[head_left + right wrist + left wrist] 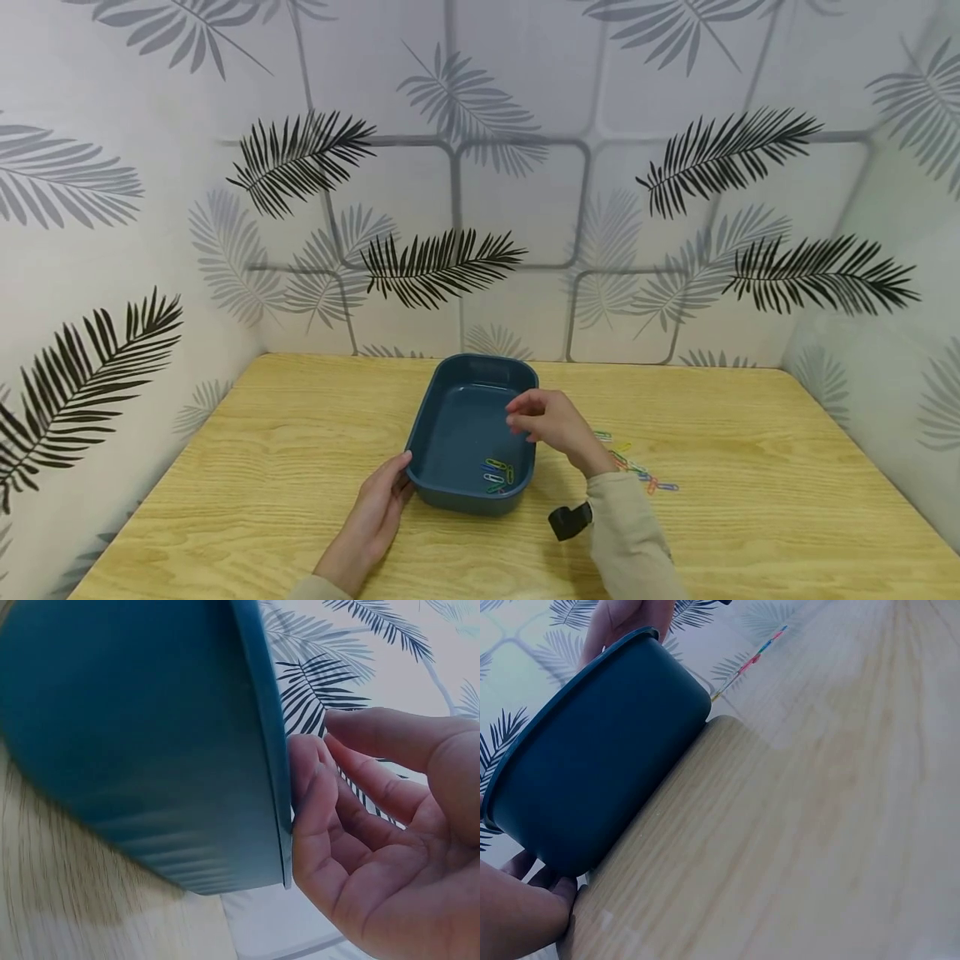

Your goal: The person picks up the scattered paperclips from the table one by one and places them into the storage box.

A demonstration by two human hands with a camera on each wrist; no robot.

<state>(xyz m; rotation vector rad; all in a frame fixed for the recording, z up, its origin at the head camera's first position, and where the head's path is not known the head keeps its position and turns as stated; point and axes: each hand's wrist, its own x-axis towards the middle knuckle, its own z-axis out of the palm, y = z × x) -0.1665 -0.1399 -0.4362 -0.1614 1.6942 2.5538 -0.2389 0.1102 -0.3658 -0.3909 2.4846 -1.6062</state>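
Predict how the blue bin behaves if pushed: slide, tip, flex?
Probably slides rather than tips: the blue bin is low and broad, flat on the wooden table. Likely fairly stiff, as its thick-looking rim and walls show no visible bowing. The loose paper clips inside may shift.

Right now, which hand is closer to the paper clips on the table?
The right hand, over the right rim of the tray, just left of those paper clips. The left hand touches the tray's near-left corner, farther away.
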